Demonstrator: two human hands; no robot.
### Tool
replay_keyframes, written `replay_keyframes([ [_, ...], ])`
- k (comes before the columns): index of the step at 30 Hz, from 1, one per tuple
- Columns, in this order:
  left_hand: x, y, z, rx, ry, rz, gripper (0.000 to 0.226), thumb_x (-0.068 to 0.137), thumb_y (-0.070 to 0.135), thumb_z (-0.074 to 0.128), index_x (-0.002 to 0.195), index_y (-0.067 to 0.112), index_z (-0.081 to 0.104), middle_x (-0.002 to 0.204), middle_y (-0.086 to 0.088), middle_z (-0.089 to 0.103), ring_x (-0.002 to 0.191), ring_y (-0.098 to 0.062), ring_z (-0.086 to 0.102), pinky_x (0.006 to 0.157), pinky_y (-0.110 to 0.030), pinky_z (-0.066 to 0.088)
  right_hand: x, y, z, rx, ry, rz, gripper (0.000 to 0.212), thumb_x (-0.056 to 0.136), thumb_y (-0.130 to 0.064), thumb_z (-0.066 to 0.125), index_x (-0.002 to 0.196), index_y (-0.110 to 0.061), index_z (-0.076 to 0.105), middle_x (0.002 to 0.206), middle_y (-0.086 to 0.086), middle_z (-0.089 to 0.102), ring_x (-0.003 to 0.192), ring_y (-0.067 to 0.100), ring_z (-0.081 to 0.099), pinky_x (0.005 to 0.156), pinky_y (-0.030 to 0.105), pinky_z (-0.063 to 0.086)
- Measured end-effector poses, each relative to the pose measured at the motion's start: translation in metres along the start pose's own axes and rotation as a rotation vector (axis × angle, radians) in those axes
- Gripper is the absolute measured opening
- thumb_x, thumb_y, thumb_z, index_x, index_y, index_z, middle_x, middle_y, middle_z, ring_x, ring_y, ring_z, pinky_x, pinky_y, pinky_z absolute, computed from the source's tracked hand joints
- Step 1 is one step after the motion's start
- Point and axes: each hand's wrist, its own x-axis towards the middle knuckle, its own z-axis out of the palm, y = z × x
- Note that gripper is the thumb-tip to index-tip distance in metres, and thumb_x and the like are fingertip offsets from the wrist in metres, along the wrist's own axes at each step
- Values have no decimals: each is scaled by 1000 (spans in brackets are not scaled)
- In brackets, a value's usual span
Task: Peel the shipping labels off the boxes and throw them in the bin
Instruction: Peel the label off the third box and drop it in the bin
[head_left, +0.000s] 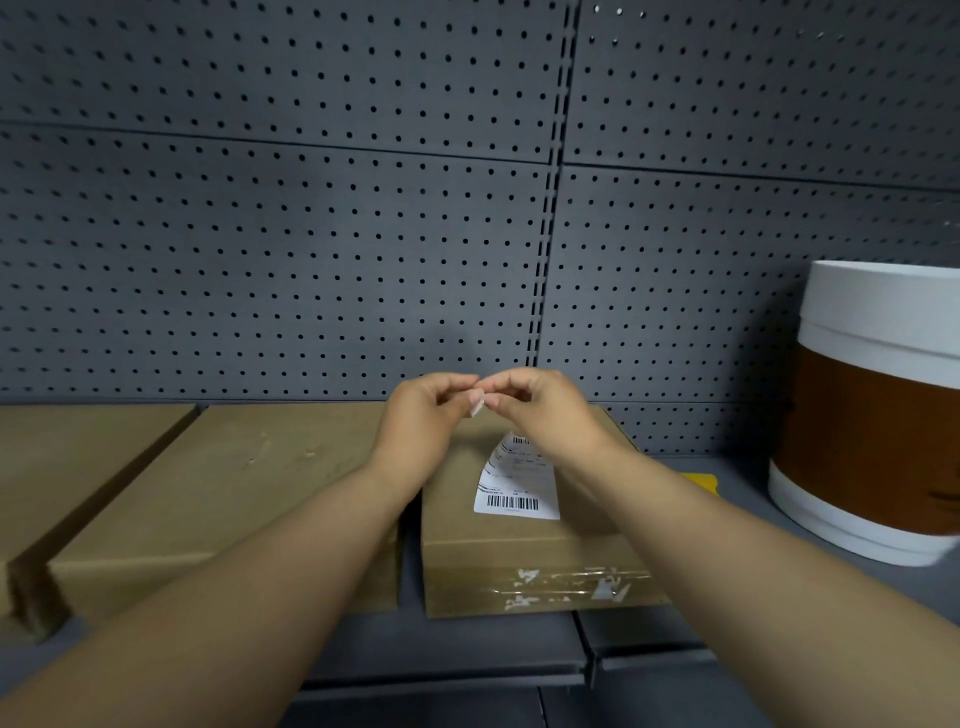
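Left hand (423, 415) and right hand (540, 410) raised together above the box (530, 551), fingers curled, pinching a small pale scrap (477, 404), probably to unstick it. Shipping label (519, 483) still stuck on box top; white-brown bin (872, 415) waiting right.

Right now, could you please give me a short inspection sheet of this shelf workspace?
Surface: grey shelf, boards butted together.
Job's things: label stuck flat on the right box; middle box and left box show no label; white bin with a brown band at right.
Clutter: torn tape residue on the right box's front; yellow object behind it.
Hands: left hand and right hand meet fingertip to fingertip above the label, pinching a small pale scrap.
Cables: nothing seen.
Surroundings: grey pegboard.
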Motion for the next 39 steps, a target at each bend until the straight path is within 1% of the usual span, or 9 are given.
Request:
replay_keyframes([
  [4, 6, 1, 0, -5, 22, -35, 26, 86, 10, 64, 111, 4, 66, 89, -6, 70, 76, -6, 61, 79, -14, 46, 1, 4, -4, -49, -12, -16, 25, 91, -16, 56, 112, -23, 68, 78, -12, 54, 72, 3, 50, 69, 19, 40],
  [8, 9, 0, -5, 304, 37, 33, 24, 91, 10, 54, 113, 9, 64, 114, -8, 66, 104, -18, 60, 88, -18, 38, 9, 19, -12, -101, 19, 85, 44, 93, -18, 51, 137, -22, 44, 86, -9, 57, 72, -4, 55, 61, 5, 40],
  [13, -1, -12, -10, 580, -44, 73, 8, 85, 16, 53, 77, 15, 51, 92, 0, 46, 71, -9, 45, 64, -21, 31, 11, 38, -11, -740, -337, 0, 48, 90, -20, 55, 137, -26, 43, 141, -3, 49, 128, 17, 44, 102, 28, 35],
  [16, -7, -19, -6, 783, -153, 150, 16, 89, 21, 54, 76, 12, 49, 97, -7, 50, 70, -17, 45, 67, -24, 34, 13, 38, -1, -762, -375, -137, 34, 88, -20, 58, 122, -23, 61, 126, -5, 62, 116, 15, 53, 95, 24, 38],
  [18, -7, -22, -4, 893, -240, 192, 19, 91, 24, 52, 92, 5, 55, 110, -12, 51, 86, -25, 54, 79, -32, 44, 15, 39, 0, -749, -351, -165, 22, 87, -21, 60, 107, -20, 69, 110, -4, 69, 103, 15, 59, 83, 21, 39],
  [21, -7, -28, -3, 1031, -357, 217, 28, 93, 30, 48, 106, 6, 54, 117, -10, 51, 104, -28, 53, 90, -38, 45, 18, 40, -5, -741, -346, -170, 14, 85, -25, 63, 95, -19, 72, 103, -6, 70, 96, 13, 60, 85, 25, 45],
  [33, -8, -51, -4, 1143, -402, 363, 32, 99, 30, 32, 112, 11, 54, 116, -7, 56, 104, -22, 52, 88, -31, 40, 19, 44, -6, -782, -486, -279, 14, 87, -23, 59, 94, -18, 70, 99, -1, 69, 93, 18, 61, 83, 33, 50],
  [36, -9, -51, -4, 1132, -403, 376, 32, 99, 29, 32, 113, 11, 54, 115, -6, 57, 102, -20, 53, 89, -31, 43, 46, 42, -48, -942, -232, -69, 31, 83, -7, 59, 114, -12, 57, 99, 9, 68, 88, 27, 65, 72, 33, 52],
  [39, -9, -51, -4, 1113, -411, 376, 31, 99, 29, 33, 113, 11, 54, 115, -6, 57, 101, -19, 54, 89, -30, 44, 65, 34, -90, -962, 252, -2, 21, 80, 14, 45, 84, 1, 61, 80, 14, 61, 71, 31, 58, 59, 35, 47],
])
